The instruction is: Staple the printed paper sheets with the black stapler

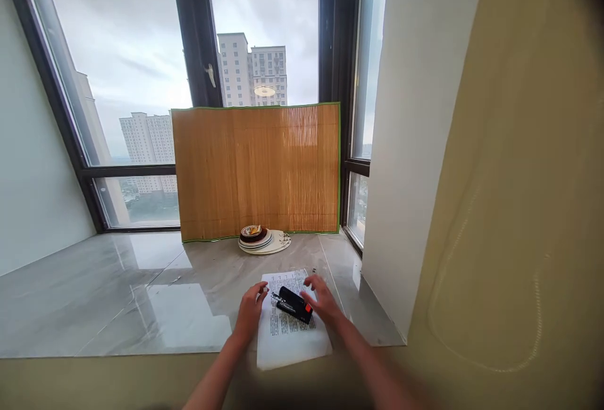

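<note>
Head view, clock taken from the stapler: pale tiled ledge underneath everything; a stack of dishes on an oval plate toward 11, well apart from the work; behind it a bamboo mat with green edging, upright before the dark-framed window, covering part of the glass. White wall rises toward 2. Stapler, black with a red patch, lies on a printed sheet whose near edge reaches past the lip of the ledge at 6. Its long axis runs from 10 to 4: silvery metal end at 10, red patch at 4. Left hand at 9, by the sheet's left margin, thumb and forefinger drawn narrow; cannot tell whether anything is pinched there. Right hand at 3, thumb and fingers half spread, curled around the stapler's right side; contact hard to judge, thumb possibly just clear of the black body. Right fingers cover part of the sheet's right side. A tiny dark object toward 1, too small to identify. Print too fine to read; both forearms cut off by the lower frame.
</note>
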`<state>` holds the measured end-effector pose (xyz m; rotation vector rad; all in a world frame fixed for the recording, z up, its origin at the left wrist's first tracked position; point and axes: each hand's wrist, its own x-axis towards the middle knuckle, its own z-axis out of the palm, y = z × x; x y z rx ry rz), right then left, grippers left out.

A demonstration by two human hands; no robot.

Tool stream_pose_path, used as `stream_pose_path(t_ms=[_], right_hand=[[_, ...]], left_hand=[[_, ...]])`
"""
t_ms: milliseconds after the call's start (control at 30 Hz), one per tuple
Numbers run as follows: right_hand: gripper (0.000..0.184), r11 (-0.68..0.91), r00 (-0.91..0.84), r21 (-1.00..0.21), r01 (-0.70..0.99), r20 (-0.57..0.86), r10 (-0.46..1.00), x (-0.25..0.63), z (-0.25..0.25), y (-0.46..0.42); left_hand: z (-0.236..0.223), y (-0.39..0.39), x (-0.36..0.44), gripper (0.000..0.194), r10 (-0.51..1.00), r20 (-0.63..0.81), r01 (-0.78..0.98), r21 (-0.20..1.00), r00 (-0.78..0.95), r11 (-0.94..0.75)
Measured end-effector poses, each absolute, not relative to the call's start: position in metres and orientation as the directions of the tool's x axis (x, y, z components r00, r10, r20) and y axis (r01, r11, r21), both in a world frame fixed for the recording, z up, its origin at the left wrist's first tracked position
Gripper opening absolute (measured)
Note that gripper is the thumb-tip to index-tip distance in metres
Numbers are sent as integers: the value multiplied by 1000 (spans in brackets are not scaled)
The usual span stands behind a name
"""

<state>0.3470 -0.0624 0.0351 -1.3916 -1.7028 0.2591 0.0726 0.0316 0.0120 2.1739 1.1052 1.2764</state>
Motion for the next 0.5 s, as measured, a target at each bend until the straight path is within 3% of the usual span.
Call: stream_pose_path(t_ms=[67, 233, 367, 500], right_hand=[[38, 400, -29, -682, 613, 486, 873, 334, 31, -64], [25, 341, -56, -683, 645, 403, 913, 320, 12, -65], [45, 353, -27, -756, 551, 407, 913, 326, 6, -64], [47, 333, 7, -780, 529, 396, 918, 329, 4, -64]], left_hand=[[13, 29, 84, 25, 793, 564, 425, 675, 231, -603], [9, 25, 100, 21, 792, 524, 440, 659, 313, -610], [4, 24, 100, 17, 799, 406, 422, 692, 443, -586], [1, 22, 99, 16, 762, 402, 356, 708, 507, -610]])
